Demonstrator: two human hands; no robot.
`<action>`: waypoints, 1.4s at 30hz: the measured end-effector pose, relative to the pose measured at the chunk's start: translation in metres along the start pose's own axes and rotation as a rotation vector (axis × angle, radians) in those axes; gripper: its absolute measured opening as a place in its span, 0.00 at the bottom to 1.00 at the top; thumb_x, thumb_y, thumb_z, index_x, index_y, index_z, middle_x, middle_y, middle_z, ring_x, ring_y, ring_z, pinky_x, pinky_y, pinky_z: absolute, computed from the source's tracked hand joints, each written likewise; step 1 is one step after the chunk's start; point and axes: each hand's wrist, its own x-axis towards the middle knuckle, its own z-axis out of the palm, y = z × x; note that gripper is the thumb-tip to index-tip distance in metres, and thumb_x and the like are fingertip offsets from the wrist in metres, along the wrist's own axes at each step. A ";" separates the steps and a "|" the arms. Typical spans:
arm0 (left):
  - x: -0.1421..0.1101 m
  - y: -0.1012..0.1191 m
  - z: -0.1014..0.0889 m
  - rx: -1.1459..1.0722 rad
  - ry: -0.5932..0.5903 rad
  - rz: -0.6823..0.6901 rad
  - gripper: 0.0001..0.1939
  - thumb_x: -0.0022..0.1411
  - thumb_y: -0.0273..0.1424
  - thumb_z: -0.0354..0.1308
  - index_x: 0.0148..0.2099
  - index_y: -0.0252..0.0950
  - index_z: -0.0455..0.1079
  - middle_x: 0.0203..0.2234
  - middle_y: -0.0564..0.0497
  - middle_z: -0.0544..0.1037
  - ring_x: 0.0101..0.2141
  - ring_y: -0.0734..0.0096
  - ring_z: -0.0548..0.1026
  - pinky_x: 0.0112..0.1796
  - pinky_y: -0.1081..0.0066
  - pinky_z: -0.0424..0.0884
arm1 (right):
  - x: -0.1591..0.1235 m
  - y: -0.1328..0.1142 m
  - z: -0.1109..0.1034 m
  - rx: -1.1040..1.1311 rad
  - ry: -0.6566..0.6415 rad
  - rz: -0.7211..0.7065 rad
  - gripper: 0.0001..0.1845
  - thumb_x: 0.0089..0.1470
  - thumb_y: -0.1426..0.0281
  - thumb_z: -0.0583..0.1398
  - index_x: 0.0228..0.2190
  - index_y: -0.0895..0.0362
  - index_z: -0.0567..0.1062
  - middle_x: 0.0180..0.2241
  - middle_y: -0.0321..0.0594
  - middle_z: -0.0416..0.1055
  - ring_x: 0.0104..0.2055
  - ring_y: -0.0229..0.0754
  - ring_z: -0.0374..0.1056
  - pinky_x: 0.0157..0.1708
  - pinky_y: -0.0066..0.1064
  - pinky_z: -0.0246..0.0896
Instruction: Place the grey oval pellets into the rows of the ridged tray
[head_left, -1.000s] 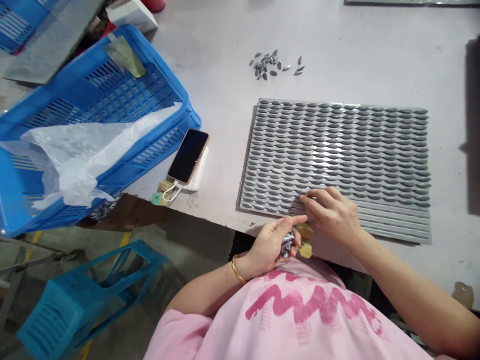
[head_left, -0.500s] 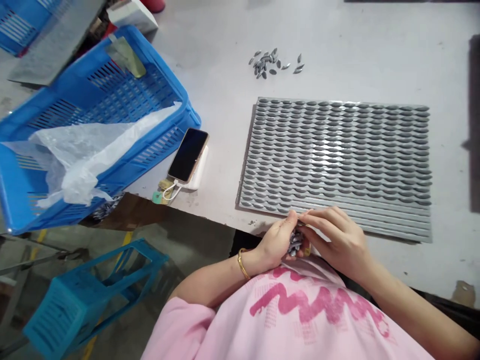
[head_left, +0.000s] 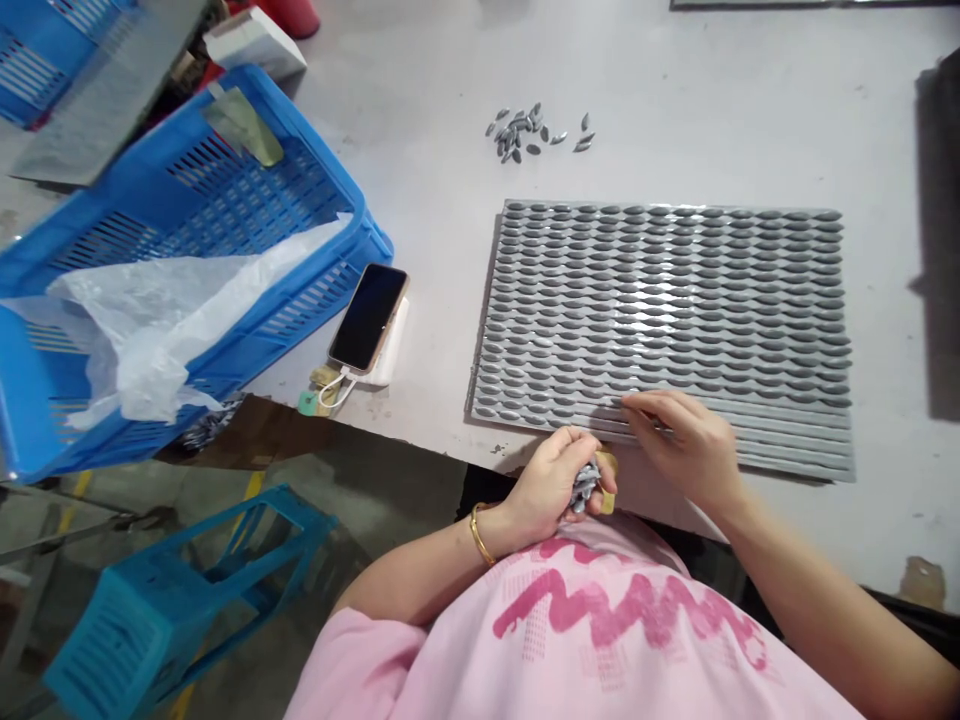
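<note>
Tightly curled, the left grip closed around a clump of silver-grey pointed pieces, which showed at the side of the hand nearest the right grip. A small brass-coloured tab stuck out just beside the clump, and a gold bangle circled that wrist. The right grip hung close by, its fingers pressed together, their fingertips touching the lowest filled rows of a grey moulded sheet; whether they pinched a piece was too small to tell.

That sheet lay flat on the desk directly ahead of the 2 hands, its upper rows packed with pointed oval pieces and its bottom rows showing as bare ridged strips. Beyond it, a small loose heap of pieces lay on the desk, well apart from the sheet. To the left, a black phone rested on a white power bank, with a white cable curling from them. Just beside these sat a blue plastic crate holding a crumpled white plastic bag. Below the desk edge, a blue plastic stool stood on the floor, and the person's pink T-shirt filled the bottom of the view.
</note>
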 end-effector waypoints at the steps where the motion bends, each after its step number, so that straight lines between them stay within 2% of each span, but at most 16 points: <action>1: 0.000 0.000 0.000 0.006 -0.001 0.002 0.20 0.60 0.49 0.59 0.39 0.38 0.60 0.24 0.54 0.75 0.16 0.79 0.67 0.13 0.80 0.49 | 0.001 0.003 0.003 -0.048 -0.009 -0.035 0.09 0.61 0.73 0.59 0.40 0.51 0.77 0.36 0.39 0.78 0.37 0.43 0.74 0.36 0.35 0.70; 5: -0.001 -0.001 0.000 0.006 -0.029 0.025 0.22 0.59 0.50 0.62 0.38 0.39 0.60 0.24 0.56 0.74 0.16 0.81 0.66 0.13 0.81 0.50 | 0.002 0.008 0.005 -0.190 -0.053 -0.102 0.10 0.59 0.76 0.59 0.38 0.53 0.79 0.37 0.41 0.78 0.36 0.44 0.71 0.35 0.37 0.67; 11: 0.000 0.001 -0.001 -0.033 0.000 0.019 0.21 0.54 0.46 0.67 0.40 0.36 0.68 0.24 0.56 0.71 0.18 0.82 0.65 0.15 0.80 0.49 | 0.002 0.012 -0.002 -0.292 -0.112 -0.172 0.13 0.56 0.77 0.61 0.41 0.51 0.79 0.39 0.40 0.78 0.38 0.44 0.69 0.36 0.37 0.64; 15: 0.001 0.002 0.000 -0.097 0.027 -0.037 0.17 0.54 0.40 0.66 0.42 0.34 0.71 0.26 0.53 0.73 0.20 0.81 0.67 0.15 0.80 0.50 | 0.003 0.017 -0.005 -0.383 -0.177 -0.220 0.12 0.57 0.77 0.60 0.41 0.53 0.79 0.40 0.41 0.77 0.39 0.45 0.68 0.36 0.37 0.63; 18: 0.001 0.002 0.001 -0.095 0.054 -0.006 0.17 0.55 0.38 0.65 0.43 0.35 0.70 0.28 0.51 0.76 0.20 0.81 0.68 0.16 0.80 0.52 | 0.005 0.016 -0.009 -0.398 -0.208 -0.233 0.10 0.58 0.75 0.60 0.40 0.53 0.79 0.40 0.41 0.78 0.39 0.45 0.69 0.36 0.37 0.62; 20: 0.000 0.003 0.001 -0.091 0.070 0.025 0.18 0.55 0.38 0.66 0.44 0.36 0.68 0.29 0.51 0.77 0.21 0.80 0.70 0.17 0.81 0.53 | 0.007 0.012 -0.014 -0.315 -0.176 -0.190 0.10 0.59 0.74 0.60 0.41 0.53 0.79 0.39 0.40 0.78 0.39 0.45 0.70 0.36 0.37 0.63; 22: 0.000 0.003 0.001 -0.090 0.072 0.048 0.18 0.55 0.39 0.67 0.42 0.37 0.66 0.29 0.51 0.77 0.22 0.79 0.70 0.17 0.81 0.54 | 0.007 0.004 -0.019 -0.122 -0.151 -0.096 0.10 0.60 0.72 0.61 0.43 0.52 0.78 0.38 0.40 0.78 0.39 0.44 0.71 0.38 0.36 0.65; 25: 0.001 0.003 0.002 -0.094 0.061 0.077 0.19 0.56 0.42 0.67 0.38 0.36 0.65 0.28 0.52 0.76 0.21 0.81 0.68 0.16 0.81 0.53 | 0.001 -0.012 -0.025 0.271 -0.229 0.070 0.12 0.60 0.71 0.61 0.46 0.50 0.77 0.39 0.39 0.77 0.39 0.43 0.72 0.35 0.33 0.68; 27: 0.003 0.002 0.004 -0.121 0.048 0.087 0.19 0.55 0.42 0.68 0.37 0.35 0.66 0.28 0.53 0.75 0.21 0.82 0.67 0.16 0.82 0.52 | -0.004 -0.021 -0.026 0.456 -0.265 0.136 0.12 0.60 0.72 0.61 0.45 0.48 0.77 0.40 0.39 0.77 0.39 0.42 0.73 0.34 0.32 0.69; 29: 0.005 0.001 0.007 -0.146 0.034 0.077 0.19 0.54 0.41 0.70 0.37 0.35 0.66 0.26 0.54 0.73 0.21 0.83 0.65 0.15 0.82 0.51 | -0.011 -0.028 -0.023 0.516 -0.212 0.166 0.12 0.60 0.73 0.62 0.44 0.47 0.78 0.40 0.39 0.76 0.40 0.42 0.73 0.36 0.33 0.70; 32: 0.009 -0.001 0.014 -0.144 0.022 0.044 0.20 0.53 0.40 0.70 0.37 0.35 0.66 0.24 0.55 0.71 0.20 0.83 0.65 0.15 0.82 0.52 | -0.020 -0.035 -0.017 0.485 -0.095 0.181 0.13 0.59 0.76 0.62 0.42 0.48 0.78 0.42 0.41 0.75 0.44 0.45 0.73 0.39 0.36 0.71; 36: 0.013 -0.002 0.019 -0.174 0.019 0.009 0.17 0.59 0.42 0.64 0.39 0.35 0.66 0.26 0.53 0.73 0.20 0.79 0.68 0.15 0.81 0.56 | -0.027 -0.035 -0.015 0.340 -0.015 0.080 0.17 0.59 0.78 0.61 0.47 0.50 0.75 0.43 0.42 0.76 0.46 0.46 0.73 0.44 0.38 0.71; 39: 0.012 0.001 0.019 -0.234 0.014 -0.018 0.12 0.61 0.37 0.56 0.41 0.34 0.68 0.29 0.48 0.75 0.21 0.74 0.72 0.15 0.78 0.59 | -0.027 -0.021 -0.018 0.155 0.085 0.049 0.17 0.58 0.79 0.61 0.47 0.51 0.74 0.40 0.41 0.77 0.41 0.44 0.74 0.40 0.35 0.70; 42: 0.007 0.003 0.017 -0.244 0.004 -0.030 0.12 0.53 0.27 0.57 0.42 0.35 0.66 0.32 0.47 0.76 0.23 0.74 0.72 0.17 0.77 0.61 | -0.024 0.004 -0.020 -0.024 0.127 0.016 0.13 0.58 0.78 0.61 0.44 0.52 0.76 0.38 0.40 0.77 0.39 0.43 0.74 0.40 0.35 0.69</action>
